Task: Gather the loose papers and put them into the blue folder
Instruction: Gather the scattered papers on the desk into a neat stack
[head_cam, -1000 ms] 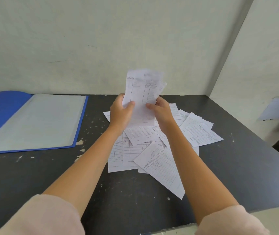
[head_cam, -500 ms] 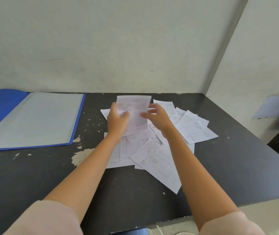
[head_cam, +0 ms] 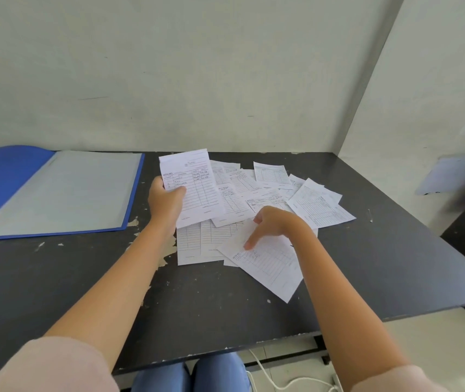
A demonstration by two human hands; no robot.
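Note:
A blue folder [head_cam: 5,176] lies open at the far left of the black desk, its pale inner sheet [head_cam: 64,190] facing up. My left hand [head_cam: 164,202] holds a small stack of white printed forms [head_cam: 194,188] by its left edge, just above the desk. Several loose papers [head_cam: 270,193] lie scattered in an overlapping pile at the desk's middle. My right hand [head_cam: 273,224] hovers over that pile with fingers spread and pointing down, a fingertip touching the near tilted sheet [head_cam: 270,264].
The black desk [head_cam: 381,256] has chipped paint near the folder's corner. Pale walls close the back and right side. A white cable [head_cam: 276,377] lies on the floor under the front edge, beside my knees.
The held stack came down from upright to low over the desk. My right hand let go of it and moved down and right over the loose pile.

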